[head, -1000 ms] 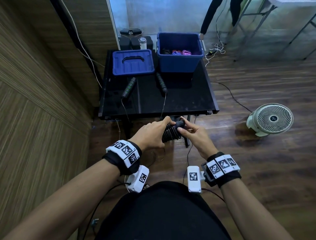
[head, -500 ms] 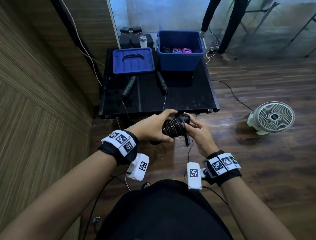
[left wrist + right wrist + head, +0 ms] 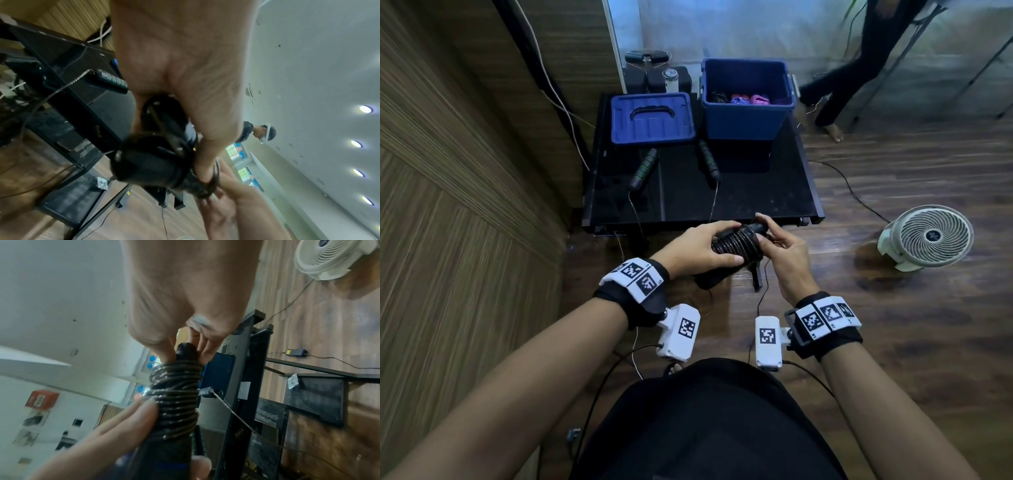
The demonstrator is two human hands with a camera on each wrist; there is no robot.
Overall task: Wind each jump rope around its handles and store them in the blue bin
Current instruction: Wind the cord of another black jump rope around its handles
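My left hand grips a pair of black handles wound with dark cord, the wound jump rope, in front of the table's near edge. My right hand pinches the bundle's far tip with thumb and fingers. A second jump rope lies unwound on the black table: its two black handles point toward me and thin cables hang over the edge. The open blue bin stands at the back right with coiled ropes inside.
The bin's blue lid lies flat at the table's back left. A wood-panel wall runs along the left. A white floor fan sits on the floor to the right. A person walks behind the table. Cables trail on the floor.
Both hands have risen slightly toward the table edge with the bundle. The right fingers shifted to the bundle's far tip. The person behind has moved right.
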